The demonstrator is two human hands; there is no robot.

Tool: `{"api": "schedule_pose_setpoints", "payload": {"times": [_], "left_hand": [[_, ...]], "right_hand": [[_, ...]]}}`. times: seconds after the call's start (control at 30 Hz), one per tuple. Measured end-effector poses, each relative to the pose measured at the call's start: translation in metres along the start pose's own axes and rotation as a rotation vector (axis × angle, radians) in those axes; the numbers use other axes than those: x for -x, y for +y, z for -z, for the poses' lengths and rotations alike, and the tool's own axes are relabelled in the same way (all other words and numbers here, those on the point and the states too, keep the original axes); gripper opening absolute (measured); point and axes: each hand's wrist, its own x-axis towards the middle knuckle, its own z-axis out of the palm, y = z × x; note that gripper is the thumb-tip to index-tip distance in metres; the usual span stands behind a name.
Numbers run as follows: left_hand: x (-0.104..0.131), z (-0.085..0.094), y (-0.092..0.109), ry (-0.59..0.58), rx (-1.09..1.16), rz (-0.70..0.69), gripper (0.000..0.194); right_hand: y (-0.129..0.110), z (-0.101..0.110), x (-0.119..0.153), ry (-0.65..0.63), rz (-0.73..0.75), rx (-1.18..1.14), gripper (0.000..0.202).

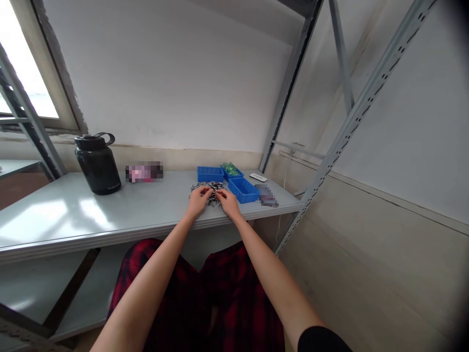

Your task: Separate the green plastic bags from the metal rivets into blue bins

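Note:
A pile of small dark and silvery pieces [210,186] lies on the grey shelf top, near its front edge. My left hand [199,199] is at the pile's left side, its fingers drawn together over the pieces. At the right side of the pile, my right hand [227,201] has its fingertips pinched together. What either hand holds is too small to make out. Just behind the pile stands a blue divided tray [210,174]. Beside it is a blue bin with green items [230,169]. Another blue bin [244,189] sits right of my right hand.
A large black bottle [98,166] stands at the left, with a blurred pinkish object [144,172] beside it. At the right lie a white flat object [258,177] and a blurred dark object [267,195]. Metal uprights [289,93] frame the shelf.

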Motion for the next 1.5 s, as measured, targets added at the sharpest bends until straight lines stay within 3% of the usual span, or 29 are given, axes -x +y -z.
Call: {"api": "schedule_pose_setpoints", "payload": {"times": [0.33,0.5,0.9,1.27,1.5], "left_hand": [[-0.001,-0.003,-0.005,-0.011,0.002,-0.059,0.015],[-0.001,-0.003,-0.010,0.018,-0.005,-0.026,0.024],[0.001,-0.001,-0.002,-0.168,0.015,-0.002,0.019],[0.001,0.000,0.003,-0.080,0.019,0.018,0.013],[-0.002,-0.003,-0.007,-0.042,0.022,0.068,0.016]], "right_hand": [[-0.012,0.000,0.004,-0.096,0.051,0.152,0.019],[-0.013,0.000,0.006,-0.048,-0.004,0.126,0.024],[-0.010,-0.001,0.006,-0.014,-0.003,0.088,0.024],[-0.009,-0.001,0.007,-0.016,0.019,0.088,0.024],[-0.005,-0.002,0.005,0.030,-0.024,0.053,0.028]]}}
